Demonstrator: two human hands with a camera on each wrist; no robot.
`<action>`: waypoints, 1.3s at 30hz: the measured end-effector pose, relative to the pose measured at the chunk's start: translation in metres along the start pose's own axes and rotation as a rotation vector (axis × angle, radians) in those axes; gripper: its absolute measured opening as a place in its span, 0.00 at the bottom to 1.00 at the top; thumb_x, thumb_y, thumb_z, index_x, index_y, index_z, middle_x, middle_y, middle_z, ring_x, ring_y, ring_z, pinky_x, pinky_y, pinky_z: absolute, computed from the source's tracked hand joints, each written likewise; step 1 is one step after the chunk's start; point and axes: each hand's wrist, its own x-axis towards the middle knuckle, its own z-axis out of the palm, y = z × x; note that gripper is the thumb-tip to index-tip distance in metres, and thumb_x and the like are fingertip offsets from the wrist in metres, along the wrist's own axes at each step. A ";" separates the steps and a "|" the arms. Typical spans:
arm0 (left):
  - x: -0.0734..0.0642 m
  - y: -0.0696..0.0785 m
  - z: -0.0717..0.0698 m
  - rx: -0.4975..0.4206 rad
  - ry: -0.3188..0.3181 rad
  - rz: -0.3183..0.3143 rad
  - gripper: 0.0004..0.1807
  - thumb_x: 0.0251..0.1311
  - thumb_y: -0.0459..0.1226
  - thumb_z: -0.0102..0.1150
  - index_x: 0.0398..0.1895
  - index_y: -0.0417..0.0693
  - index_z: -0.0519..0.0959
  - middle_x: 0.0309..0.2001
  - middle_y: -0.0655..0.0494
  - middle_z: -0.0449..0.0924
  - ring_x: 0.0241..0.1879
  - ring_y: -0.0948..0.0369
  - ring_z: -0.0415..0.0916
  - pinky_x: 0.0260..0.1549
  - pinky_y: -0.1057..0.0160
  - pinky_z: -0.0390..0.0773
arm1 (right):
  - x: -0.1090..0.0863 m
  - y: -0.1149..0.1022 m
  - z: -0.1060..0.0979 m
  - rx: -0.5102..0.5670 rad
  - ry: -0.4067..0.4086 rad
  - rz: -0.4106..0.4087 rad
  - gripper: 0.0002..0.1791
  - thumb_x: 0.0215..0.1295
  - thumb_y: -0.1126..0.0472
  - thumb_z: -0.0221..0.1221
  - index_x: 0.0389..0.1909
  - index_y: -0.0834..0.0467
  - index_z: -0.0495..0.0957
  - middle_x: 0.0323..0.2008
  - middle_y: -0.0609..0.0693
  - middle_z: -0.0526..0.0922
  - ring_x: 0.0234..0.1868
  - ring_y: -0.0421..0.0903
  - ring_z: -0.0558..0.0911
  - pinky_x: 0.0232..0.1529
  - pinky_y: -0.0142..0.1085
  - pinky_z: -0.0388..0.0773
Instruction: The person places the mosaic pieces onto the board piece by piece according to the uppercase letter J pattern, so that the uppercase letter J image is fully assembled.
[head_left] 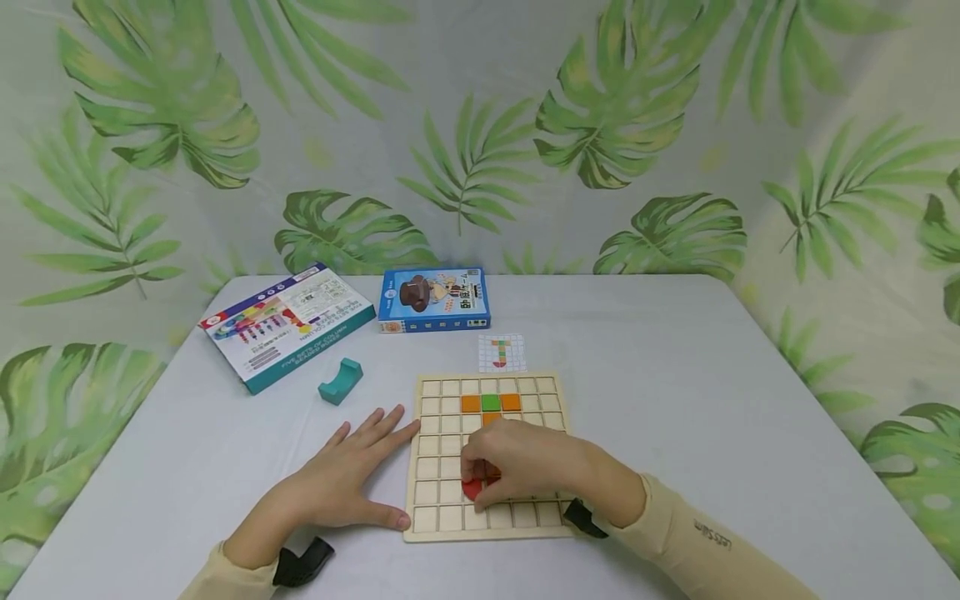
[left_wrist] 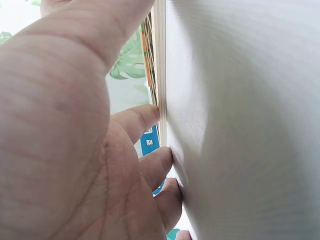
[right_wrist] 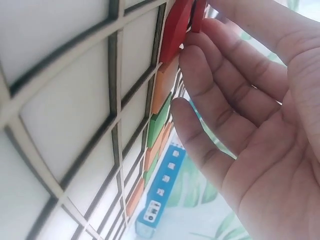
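Observation:
A wooden grid board (head_left: 450, 518) lies on the table. My right hand (head_left: 525, 460) is over its lower middle and pinches a small red tile (right_wrist: 199, 17) between thumb and fingertips. Close beside that one, a red tile with a rounded edge (head_left: 471, 490) rests on the board. Farther up the grid, orange tiles (head_left: 470, 404) flank a green tile (head_left: 490, 403), and another orange tile (head_left: 492, 419) sits below, partly hidden by my hand. With fingers spread, my left hand (head_left: 345, 477) lies on the table, its thumb and index fingertip at the board's left edge.
Behind the board lies a pattern card (head_left: 514, 353) showing a T of coloured squares. A blue game box (head_left: 435, 302) and a white and teal box (head_left: 288, 325) are at the back. A curved teal block (head_left: 341, 382) is left of the board.

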 end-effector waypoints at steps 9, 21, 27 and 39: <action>0.000 0.000 0.001 0.004 -0.003 -0.008 0.66 0.46 0.70 0.77 0.87 0.63 0.57 0.89 0.50 0.47 0.88 0.38 0.41 0.79 0.22 0.42 | 0.001 -0.003 0.000 -0.004 -0.005 0.009 0.09 0.64 0.54 0.77 0.33 0.50 0.85 0.28 0.39 0.80 0.30 0.32 0.76 0.33 0.21 0.76; 0.000 0.001 0.000 0.006 -0.004 -0.009 0.66 0.46 0.71 0.77 0.87 0.63 0.57 0.89 0.50 0.47 0.88 0.38 0.41 0.79 0.21 0.42 | 0.000 -0.004 0.002 -0.049 0.010 -0.007 0.08 0.66 0.54 0.76 0.37 0.49 0.85 0.32 0.38 0.80 0.34 0.35 0.76 0.37 0.22 0.74; 0.000 0.001 0.000 0.006 -0.004 -0.010 0.66 0.46 0.71 0.77 0.87 0.63 0.57 0.89 0.51 0.47 0.88 0.39 0.41 0.80 0.22 0.41 | 0.001 -0.003 0.003 -0.054 0.016 -0.021 0.08 0.67 0.55 0.75 0.38 0.49 0.84 0.30 0.38 0.79 0.33 0.36 0.76 0.35 0.22 0.72; 0.000 0.001 0.000 -0.002 -0.005 -0.016 0.66 0.46 0.70 0.78 0.87 0.63 0.57 0.89 0.51 0.47 0.88 0.39 0.40 0.80 0.22 0.41 | 0.000 -0.003 0.002 -0.026 0.010 0.015 0.07 0.66 0.55 0.75 0.38 0.50 0.87 0.31 0.39 0.80 0.33 0.34 0.75 0.37 0.23 0.75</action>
